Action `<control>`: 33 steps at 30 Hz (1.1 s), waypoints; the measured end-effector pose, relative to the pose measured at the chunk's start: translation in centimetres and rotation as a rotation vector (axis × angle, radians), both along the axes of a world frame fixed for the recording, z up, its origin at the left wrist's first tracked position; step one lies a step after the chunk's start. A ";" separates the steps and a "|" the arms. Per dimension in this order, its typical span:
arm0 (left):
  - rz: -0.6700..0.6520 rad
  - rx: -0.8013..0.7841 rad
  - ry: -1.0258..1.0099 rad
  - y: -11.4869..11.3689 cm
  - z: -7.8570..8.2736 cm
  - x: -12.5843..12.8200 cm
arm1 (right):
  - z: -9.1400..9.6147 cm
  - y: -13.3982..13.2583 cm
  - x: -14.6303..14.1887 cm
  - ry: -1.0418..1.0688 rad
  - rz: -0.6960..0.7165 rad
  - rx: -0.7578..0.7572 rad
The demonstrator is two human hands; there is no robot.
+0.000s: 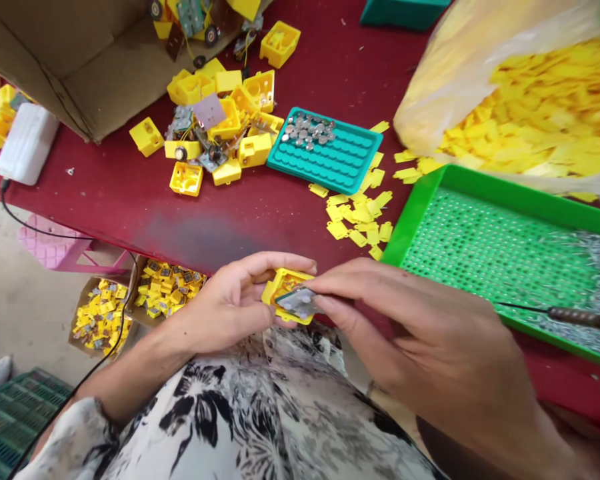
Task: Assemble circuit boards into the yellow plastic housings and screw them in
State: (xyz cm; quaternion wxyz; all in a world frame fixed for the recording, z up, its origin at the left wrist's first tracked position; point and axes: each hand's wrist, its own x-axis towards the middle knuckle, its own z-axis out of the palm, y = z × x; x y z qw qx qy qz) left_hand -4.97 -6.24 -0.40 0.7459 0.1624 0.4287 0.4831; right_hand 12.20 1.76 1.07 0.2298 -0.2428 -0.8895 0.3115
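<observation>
Head view: over a red table (130, 207), the left hand (230, 303) grips a small yellow plastic housing (300, 319) by its sides, and the right hand (410, 327) pinches a thin circuit board (296, 303) against it. Both seem light; the stiff housing handles best by its rim, the fragile board by its edges.

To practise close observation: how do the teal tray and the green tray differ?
The teal tray has moulded oblong recesses; the green tray is perforated with small holes. The teal tray holds round metal discs; the green tray holds fine metal bits. Both are rectangular plastic trays on the red table.
</observation>
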 end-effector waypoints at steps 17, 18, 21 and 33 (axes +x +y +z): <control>-0.010 -0.008 0.092 0.3 0.5 -0.2 | 0.2 -0.5 0.3 0.025 -0.042 -0.060; -0.022 -0.009 0.111 0.3 0.6 -0.3 | 0.2 -0.5 0.4 0.025 -0.041 -0.063; -0.053 0.027 0.119 0.3 0.6 -0.2 | 0.2 -0.6 0.6 0.053 -0.027 -0.079; -0.087 0.016 -0.015 0.6 -0.3 -0.5 | -0.2 -0.4 1.0 0.081 0.047 -0.118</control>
